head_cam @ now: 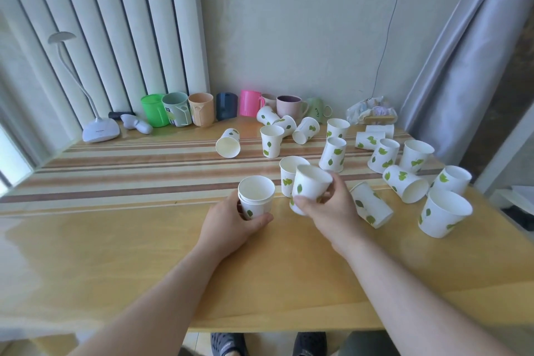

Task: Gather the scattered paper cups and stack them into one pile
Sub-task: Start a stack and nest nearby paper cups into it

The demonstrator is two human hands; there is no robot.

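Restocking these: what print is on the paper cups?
Green leaves on white paper cups, clearest in the head view.

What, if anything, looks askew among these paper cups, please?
Several white leaf-printed paper cups lie tipped on their sides, for example one behind the left hand and one beside the right hand.

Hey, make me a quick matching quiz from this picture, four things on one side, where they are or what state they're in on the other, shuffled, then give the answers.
Things:
1. stack
2. tilted cup
3. pink mug
4. lamp

Places or states:
A. far left of the table
B. in the back row by the wall
C. in the left hand's grip
D. in the right hand's grip

Pairs: 1-C, 2-D, 3-B, 4-A
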